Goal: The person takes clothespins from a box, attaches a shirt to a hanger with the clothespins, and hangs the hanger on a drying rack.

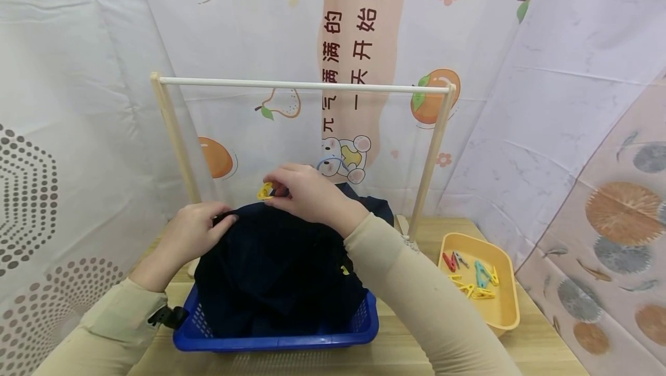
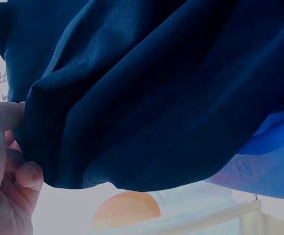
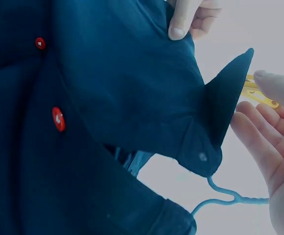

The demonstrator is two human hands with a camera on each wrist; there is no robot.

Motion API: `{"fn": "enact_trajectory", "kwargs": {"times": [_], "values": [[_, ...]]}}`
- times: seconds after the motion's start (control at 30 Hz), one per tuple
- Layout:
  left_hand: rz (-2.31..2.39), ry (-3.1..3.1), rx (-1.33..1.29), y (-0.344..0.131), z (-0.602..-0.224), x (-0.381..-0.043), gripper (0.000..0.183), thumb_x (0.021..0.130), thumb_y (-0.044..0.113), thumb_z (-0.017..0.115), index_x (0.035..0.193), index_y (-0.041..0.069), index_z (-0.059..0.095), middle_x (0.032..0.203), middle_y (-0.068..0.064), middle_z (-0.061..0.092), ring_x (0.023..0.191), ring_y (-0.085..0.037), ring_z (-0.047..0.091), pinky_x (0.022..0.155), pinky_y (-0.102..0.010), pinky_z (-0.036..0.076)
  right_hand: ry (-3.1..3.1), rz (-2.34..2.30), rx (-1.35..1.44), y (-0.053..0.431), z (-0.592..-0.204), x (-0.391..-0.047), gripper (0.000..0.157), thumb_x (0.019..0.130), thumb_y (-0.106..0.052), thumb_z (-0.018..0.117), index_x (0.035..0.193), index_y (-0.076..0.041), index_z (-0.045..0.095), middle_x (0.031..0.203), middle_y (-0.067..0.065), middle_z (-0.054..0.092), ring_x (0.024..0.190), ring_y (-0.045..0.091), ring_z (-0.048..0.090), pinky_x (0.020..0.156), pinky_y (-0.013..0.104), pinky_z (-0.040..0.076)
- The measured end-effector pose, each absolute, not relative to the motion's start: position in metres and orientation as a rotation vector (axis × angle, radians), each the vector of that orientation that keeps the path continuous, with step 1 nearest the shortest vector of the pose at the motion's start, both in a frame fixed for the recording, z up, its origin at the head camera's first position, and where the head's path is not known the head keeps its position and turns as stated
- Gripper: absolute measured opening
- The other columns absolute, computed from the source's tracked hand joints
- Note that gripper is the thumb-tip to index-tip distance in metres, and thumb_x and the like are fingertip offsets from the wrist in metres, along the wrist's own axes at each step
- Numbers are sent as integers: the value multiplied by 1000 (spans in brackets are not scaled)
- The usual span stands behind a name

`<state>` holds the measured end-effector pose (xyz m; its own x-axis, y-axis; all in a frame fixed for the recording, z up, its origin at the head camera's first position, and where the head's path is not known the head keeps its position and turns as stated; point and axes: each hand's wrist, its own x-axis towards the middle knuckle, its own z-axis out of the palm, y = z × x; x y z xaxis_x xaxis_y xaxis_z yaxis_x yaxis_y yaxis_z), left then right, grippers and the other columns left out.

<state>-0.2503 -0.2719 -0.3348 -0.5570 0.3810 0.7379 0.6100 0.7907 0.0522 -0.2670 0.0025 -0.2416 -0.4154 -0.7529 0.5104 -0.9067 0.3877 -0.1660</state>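
Note:
A dark navy shirt (image 1: 281,266) with red buttons (image 3: 59,119) and a pointed collar (image 3: 230,93) bunches up over a blue basket (image 1: 276,343). Its upper left edge is pinched by my left hand (image 1: 195,228), thumb in front. My right hand (image 1: 312,196) holds a yellow clothespin (image 1: 264,191) between thumb and fingers, just above the cloth. In the right wrist view the clothespin sits beside the collar tip, partly hidden by it. A light blue hanger (image 3: 237,199) shows at the collar, its body hidden by the shirt.
Behind the basket stands a wooden rack with a white crossbar (image 1: 307,85). At the right, a yellow tray (image 1: 512,301) contains several yellow, red, grey and teal clothespins (image 1: 483,275). Printed curtains (image 1: 250,29) surround the wooden table (image 1: 406,330).

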Motion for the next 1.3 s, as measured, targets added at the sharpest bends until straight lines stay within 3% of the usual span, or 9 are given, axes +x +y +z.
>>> {"fn": "enact_trajectory", "kwargs": {"times": [0.1, 0.7, 1.07, 1.3], "values": [[-388, -2229, -736, -273, -334, -251, 16, 85, 8, 80, 80, 15, 67, 59, 11, 48, 51, -6, 42, 51, -31, 36, -2307, 605, 1450, -1, -242, -268, 28, 96, -20, 75, 119, -5, 68, 104, 2, 65, 91, 7, 65, 82, 15, 48], [-398, -2262, -741, -272, -331, -248, 17, 86, 7, 79, 82, 17, 66, 63, 11, 49, 52, -6, 39, 52, -30, 34, -2344, 442, 1503, -11, -247, -269, 24, 96, -22, 75, 114, -7, 71, 101, 2, 66, 88, 11, 65, 78, 19, 49], [-383, -2303, -729, -270, -329, -246, 18, 88, 9, 79, 80, 18, 65, 62, 12, 46, 52, -6, 38, 52, -30, 34, -2339, 329, 1504, -13, -245, -267, 15, 96, -22, 75, 103, -9, 72, 89, 2, 63, 77, 11, 54, 72, 23, 44], [-381, -2314, -729, -268, -329, -245, 20, 88, 9, 78, 79, 18, 64, 61, 12, 46, 52, -7, 38, 52, -30, 34, -2342, 292, 1512, -14, -245, -266, 12, 96, -22, 75, 100, -10, 73, 87, -3, 62, 76, 9, 55, 71, 22, 44]]}}
